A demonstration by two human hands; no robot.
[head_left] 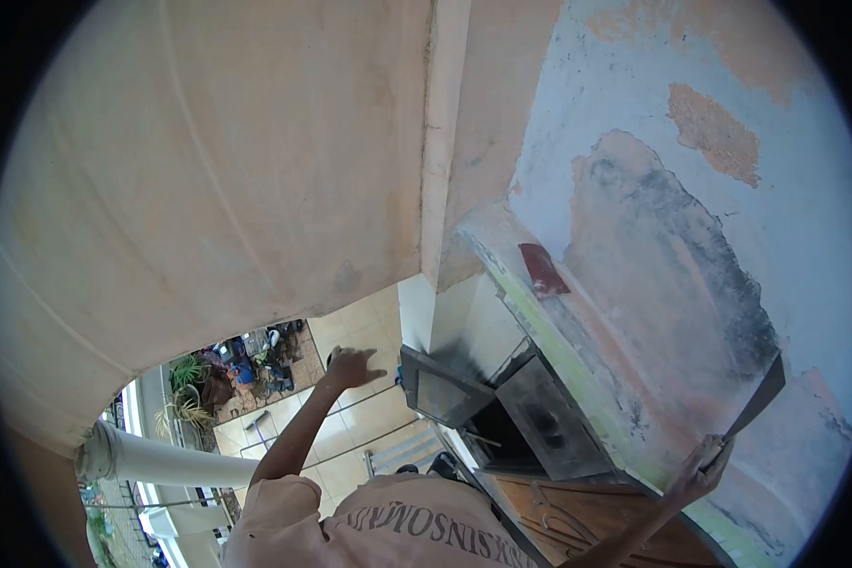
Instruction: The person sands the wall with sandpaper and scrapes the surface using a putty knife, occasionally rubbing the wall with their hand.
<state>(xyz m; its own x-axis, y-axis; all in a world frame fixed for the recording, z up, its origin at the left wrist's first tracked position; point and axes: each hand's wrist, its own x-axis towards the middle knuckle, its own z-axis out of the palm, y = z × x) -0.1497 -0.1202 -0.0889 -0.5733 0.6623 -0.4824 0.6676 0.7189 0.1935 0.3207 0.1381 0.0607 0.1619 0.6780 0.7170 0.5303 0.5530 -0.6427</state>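
My right hand (699, 470) is closed around a scraper (759, 402), its broad dark blade angled up against the patchy wall (672, 256). Grey, scraped plaster with a blackened edge spreads just left of the blade. My left hand (352, 367) is held out over the tiled floor far below, fingers apart and nothing seen in its grip. Between the two hands, a dark red sheet of sandpaper (543, 272) rests on the ledge (502, 237) at the foot of the wall.
Below the ledge, dusty window shutters (554, 417) stand open beside a carved wooden door (568, 521). A sloping ceiling (256, 142) hangs close at the left, above a white column (175, 462). Plants (189, 371) and piled items (256, 358) lie on the ground below.
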